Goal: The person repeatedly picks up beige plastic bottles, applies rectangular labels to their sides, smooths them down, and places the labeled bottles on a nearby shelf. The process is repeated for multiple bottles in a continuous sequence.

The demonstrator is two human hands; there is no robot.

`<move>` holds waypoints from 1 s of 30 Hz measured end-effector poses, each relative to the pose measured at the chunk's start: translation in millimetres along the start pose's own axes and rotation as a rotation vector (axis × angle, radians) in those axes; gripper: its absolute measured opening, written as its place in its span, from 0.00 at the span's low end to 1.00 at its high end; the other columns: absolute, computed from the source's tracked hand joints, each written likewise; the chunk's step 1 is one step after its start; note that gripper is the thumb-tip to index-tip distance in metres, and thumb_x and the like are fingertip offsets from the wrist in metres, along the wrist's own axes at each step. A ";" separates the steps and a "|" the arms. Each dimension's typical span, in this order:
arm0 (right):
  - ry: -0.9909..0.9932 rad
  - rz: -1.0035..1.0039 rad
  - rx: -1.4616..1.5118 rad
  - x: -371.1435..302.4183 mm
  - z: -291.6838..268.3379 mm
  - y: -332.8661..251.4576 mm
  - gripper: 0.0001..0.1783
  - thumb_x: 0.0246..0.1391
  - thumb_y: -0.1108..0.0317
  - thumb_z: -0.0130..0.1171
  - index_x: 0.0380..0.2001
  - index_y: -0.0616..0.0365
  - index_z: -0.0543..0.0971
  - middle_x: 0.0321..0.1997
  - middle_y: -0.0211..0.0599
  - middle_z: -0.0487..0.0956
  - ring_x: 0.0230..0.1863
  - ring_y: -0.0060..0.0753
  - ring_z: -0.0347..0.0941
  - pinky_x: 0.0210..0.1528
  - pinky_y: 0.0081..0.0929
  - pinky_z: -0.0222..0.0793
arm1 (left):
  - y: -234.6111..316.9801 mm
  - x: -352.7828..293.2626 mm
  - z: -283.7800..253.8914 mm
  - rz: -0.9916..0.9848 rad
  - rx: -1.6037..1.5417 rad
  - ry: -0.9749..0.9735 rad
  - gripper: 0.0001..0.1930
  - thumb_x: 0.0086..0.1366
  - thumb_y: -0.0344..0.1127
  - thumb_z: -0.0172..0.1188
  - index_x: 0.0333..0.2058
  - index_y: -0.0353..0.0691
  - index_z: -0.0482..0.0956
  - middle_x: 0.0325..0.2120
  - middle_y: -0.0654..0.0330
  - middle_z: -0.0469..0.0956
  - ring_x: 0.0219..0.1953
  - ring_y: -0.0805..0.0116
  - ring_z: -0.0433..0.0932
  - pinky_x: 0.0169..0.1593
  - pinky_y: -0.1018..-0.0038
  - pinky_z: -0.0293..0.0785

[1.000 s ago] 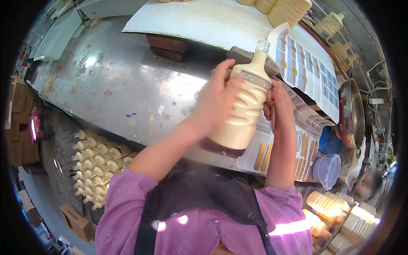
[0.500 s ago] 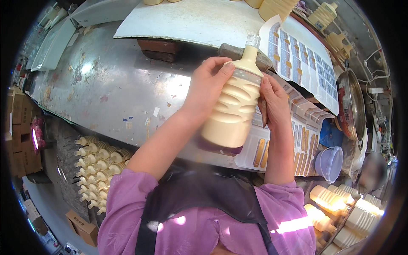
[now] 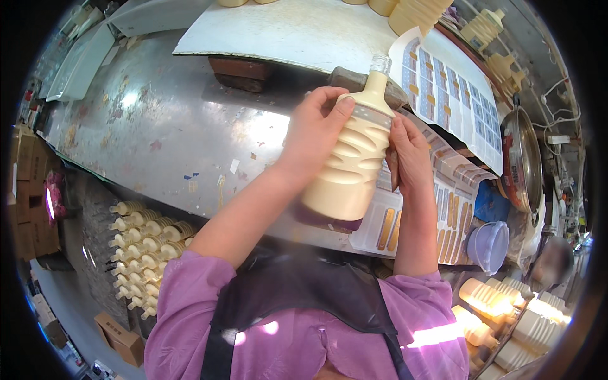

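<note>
A cream-coloured bottle (image 3: 347,180) with wavy grooves and a clear glass neck leans away from me over the bench, its neck tilted to the right. Around its shoulder runs a grey dotted band (image 3: 372,115). My left hand (image 3: 310,136) grips the bottle's left side, thumb pressed on the band. On the opposite side, my right hand (image 3: 411,152) is closed against the shoulder, fingertips at the band's right end. A narrow brown piece (image 3: 394,171) shows under the right fingers; its kind is unclear. Dark purple material (image 3: 324,219) lies at the bottle's base.
Sticker sheets lie at the right: one (image 3: 443,85) on the raised white board (image 3: 285,31), others (image 3: 449,209) nearer me. Several cream bottles (image 3: 142,247) stand lower left, more (image 3: 487,297) lower right. A lilac bucket (image 3: 489,247) and a metal pan (image 3: 522,158) are at the right.
The bottle and both hands have shifted very slightly to the right in the picture. My grip on the bottle looks the same.
</note>
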State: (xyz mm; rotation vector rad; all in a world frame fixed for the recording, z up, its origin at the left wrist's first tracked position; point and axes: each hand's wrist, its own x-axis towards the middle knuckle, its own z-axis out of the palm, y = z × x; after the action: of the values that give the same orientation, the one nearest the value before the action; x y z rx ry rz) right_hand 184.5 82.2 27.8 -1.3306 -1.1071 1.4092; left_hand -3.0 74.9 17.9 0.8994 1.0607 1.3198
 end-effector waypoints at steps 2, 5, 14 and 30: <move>-0.037 -0.007 0.024 -0.4 0.2 -1.6 0.25 0.75 0.53 0.50 0.59 0.64 0.77 0.29 0.25 0.78 0.13 0.11 0.59 0.14 0.13 0.55 | -3.0 0.3 -3.3 -0.012 -0.049 -0.015 0.18 0.74 0.38 0.61 0.57 0.36 0.74 0.48 0.59 0.79 0.49 0.75 0.76 0.53 0.75 0.75; -0.087 -0.012 0.071 -2.9 -11.0 -0.7 0.28 0.76 0.50 0.46 0.60 0.65 0.75 0.27 0.22 0.73 0.14 0.11 0.59 0.15 0.13 0.53 | -8.6 -1.7 -7.9 -0.024 -0.028 -0.058 0.27 0.71 0.38 0.63 0.64 0.36 0.67 0.52 0.56 0.78 0.53 0.71 0.76 0.57 0.72 0.75; -0.026 0.099 0.048 -14.7 -19.2 13.7 0.30 0.75 0.44 0.46 0.50 0.64 0.79 0.29 0.24 0.71 0.15 0.16 0.62 0.15 0.17 0.53 | 19.5 -32.3 -0.8 -0.025 0.438 -0.146 0.43 0.63 0.44 0.70 0.68 0.30 0.57 0.56 0.39 0.76 0.58 0.47 0.79 0.60 0.61 0.75; -0.051 -0.081 -0.147 -38.0 0.5 -23.1 0.22 0.67 0.70 0.50 0.60 0.65 0.79 0.38 0.25 0.78 0.37 0.14 0.68 0.40 0.14 0.62 | -12.6 -21.2 -5.9 -0.100 -0.163 -0.221 0.38 0.65 0.33 0.61 0.71 0.36 0.57 0.62 0.54 0.71 0.63 0.64 0.71 0.68 0.68 0.66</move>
State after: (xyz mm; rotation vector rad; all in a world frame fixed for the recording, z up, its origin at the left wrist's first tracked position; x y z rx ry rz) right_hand 186.1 50.1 58.5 -1.3435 -1.3054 1.3297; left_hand -3.8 52.5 6.1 0.8375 0.8039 1.1761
